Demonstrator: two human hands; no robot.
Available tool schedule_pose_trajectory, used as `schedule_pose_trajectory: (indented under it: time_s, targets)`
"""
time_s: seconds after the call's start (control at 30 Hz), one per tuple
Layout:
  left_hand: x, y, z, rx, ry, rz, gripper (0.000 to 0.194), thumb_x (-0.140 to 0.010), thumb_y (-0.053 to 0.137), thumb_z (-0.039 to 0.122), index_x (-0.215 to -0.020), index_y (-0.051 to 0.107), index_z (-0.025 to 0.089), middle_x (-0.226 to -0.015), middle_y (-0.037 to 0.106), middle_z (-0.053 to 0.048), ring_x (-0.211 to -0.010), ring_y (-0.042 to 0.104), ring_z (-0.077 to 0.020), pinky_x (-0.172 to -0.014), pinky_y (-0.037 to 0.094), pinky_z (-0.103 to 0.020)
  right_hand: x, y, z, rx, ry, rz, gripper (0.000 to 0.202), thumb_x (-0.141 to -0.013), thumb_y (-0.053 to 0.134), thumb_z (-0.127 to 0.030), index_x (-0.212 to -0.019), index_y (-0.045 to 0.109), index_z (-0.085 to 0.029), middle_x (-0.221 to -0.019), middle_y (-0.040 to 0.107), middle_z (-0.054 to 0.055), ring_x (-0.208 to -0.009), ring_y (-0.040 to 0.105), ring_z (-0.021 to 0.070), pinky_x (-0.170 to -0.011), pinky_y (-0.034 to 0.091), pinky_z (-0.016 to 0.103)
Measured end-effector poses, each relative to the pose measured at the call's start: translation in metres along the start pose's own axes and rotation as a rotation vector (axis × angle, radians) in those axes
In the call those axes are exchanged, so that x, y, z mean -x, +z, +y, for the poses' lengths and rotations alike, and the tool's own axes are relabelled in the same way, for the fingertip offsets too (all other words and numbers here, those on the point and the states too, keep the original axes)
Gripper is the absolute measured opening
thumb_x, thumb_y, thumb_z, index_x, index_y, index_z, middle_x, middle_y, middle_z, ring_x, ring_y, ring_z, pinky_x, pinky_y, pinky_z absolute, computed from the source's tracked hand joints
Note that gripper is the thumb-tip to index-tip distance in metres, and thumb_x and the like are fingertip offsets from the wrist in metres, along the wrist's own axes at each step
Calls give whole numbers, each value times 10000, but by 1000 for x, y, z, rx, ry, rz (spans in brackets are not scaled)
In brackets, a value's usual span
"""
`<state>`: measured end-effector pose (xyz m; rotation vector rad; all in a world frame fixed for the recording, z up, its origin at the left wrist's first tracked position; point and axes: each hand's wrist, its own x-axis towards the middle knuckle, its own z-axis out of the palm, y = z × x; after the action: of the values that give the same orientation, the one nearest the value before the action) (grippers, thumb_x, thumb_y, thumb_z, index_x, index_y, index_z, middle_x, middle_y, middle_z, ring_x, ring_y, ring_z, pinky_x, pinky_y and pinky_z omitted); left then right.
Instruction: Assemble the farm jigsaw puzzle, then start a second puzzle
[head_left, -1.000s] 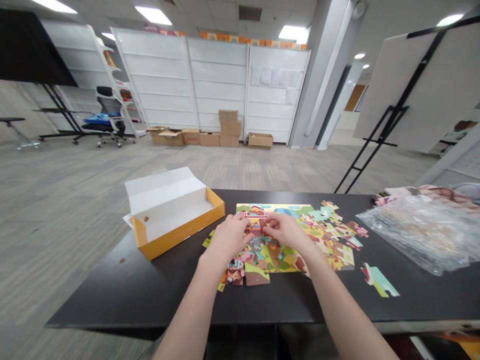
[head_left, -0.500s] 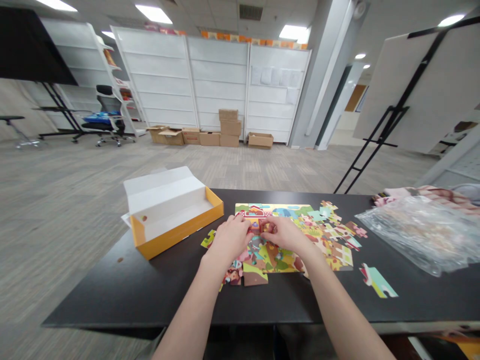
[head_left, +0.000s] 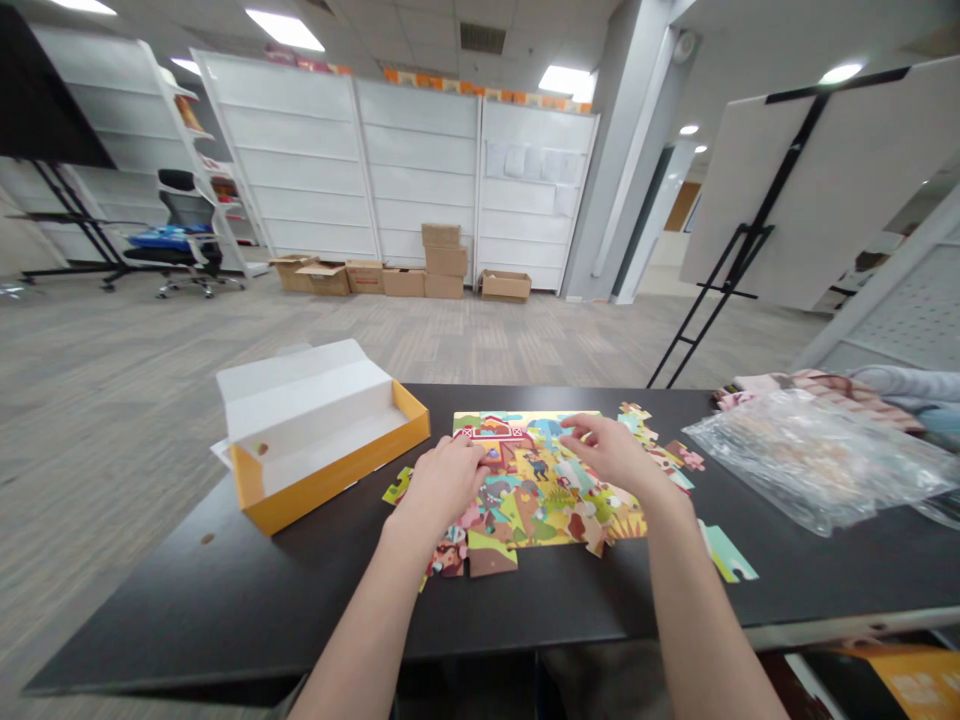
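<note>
A colourful farm puzzle [head_left: 536, 498] lies on the black table, with loose pieces around and partly on it. My left hand [head_left: 448, 478] rests on its left part, fingertips at the red barn picture; whether a piece is under the fingers cannot be made out. Over the upper right part of the puzzle is my right hand [head_left: 611, 450], its fingers apart and nothing visible between them. A green and brown piece [head_left: 492, 555] sits at the lower left edge. To the right, a light blue and green piece [head_left: 727, 555] lies partly behind my right forearm.
An open yellow box [head_left: 337, 470] with a white lid stands at the table's left. A clear plastic bag [head_left: 817, 455] lies at the right, with folded cloth [head_left: 832, 388] behind it. Beyond the table are cardboard boxes [head_left: 444, 262] and a black easel stand [head_left: 739, 255].
My right hand has moved right, away from my left hand, and its fingers have spread. My left hand stays at the barn area. The whole view has shifted slightly.
</note>
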<state>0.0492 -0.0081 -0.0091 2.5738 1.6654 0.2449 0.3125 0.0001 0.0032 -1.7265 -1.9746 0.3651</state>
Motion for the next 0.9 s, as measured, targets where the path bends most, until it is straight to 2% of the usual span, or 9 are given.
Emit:
schedule_pose_trajectory:
  time_s: [0.13, 0.23, 0.4, 0.53, 0.7, 0.8, 0.9]
  targets:
    - [-2, 1, 0, -13, -14, -13, 210, -955, 539, 294, -1041, 721, 235, -1110, 706, -101, -1053, 636, -293, -827, 535, -381, 18, -41, 41, 117, 205, 193, 272, -863, 593, -365, -1012, 759, -210, -878, 774, 73, -743, 701, 222, -681, 494, 317]
    - [-2, 1, 0, -21, -11, -4, 199, -950, 547, 300, -1047, 706, 228, -1129, 697, -106, -1039, 639, -290, -822, 535, -385, 34, -60, 60, 181, 296, 226, 261, -854, 588, -373, -979, 766, -228, -858, 776, 65, -769, 709, 233, -674, 486, 315]
    - [-1, -2, 2, -30, -11, -20, 186, -953, 535, 285, -1005, 702, 222, -1129, 698, -114, -1034, 638, -301, -792, 535, -394, 51, -74, 85, 209, 397, 242, 266, -858, 564, -343, -954, 778, -219, -908, 789, 82, -835, 720, 253, -716, 494, 327]
    - [-1, -4, 2, 1, -23, -44, 180, -955, 538, 294, -1004, 697, 225, -1133, 700, -107, -1047, 633, -286, -786, 525, -370, 59, -78, 114, 251, 431, 287, 283, -868, 527, -312, -929, 779, -197, -940, 791, 114, -878, 722, 276, -738, 501, 338]
    - [0, -3, 3, -28, -24, -60, 207, -965, 509, 307, -1045, 677, 217, -1158, 686, -112, -1084, 623, -294, -780, 527, -371, 67, -84, 142, 258, 460, 254, 258, -859, 548, -316, -892, 772, -192, -905, 790, 119, -853, 728, 282, -715, 502, 333]
    - [0, -1, 4, -40, -26, -60, 211, -971, 488, 314, -1020, 665, 209, -1164, 678, -108, -1090, 614, -294, -782, 527, -374, 73, -92, 140, 222, 475, 212, 242, -834, 600, -369, -830, 771, -199, -884, 790, 107, -826, 725, 274, -702, 504, 330]
    - [0, 1, 4, -36, -25, -63, 229, -979, 471, 319, -1060, 654, 207, -1194, 666, -109, -1115, 599, -295, -801, 525, -382, 80, -100, 129, 151, 474, 76, 213, -754, 697, -397, -811, 770, -205, -854, 785, 89, -787, 720, 251, -689, 513, 314]
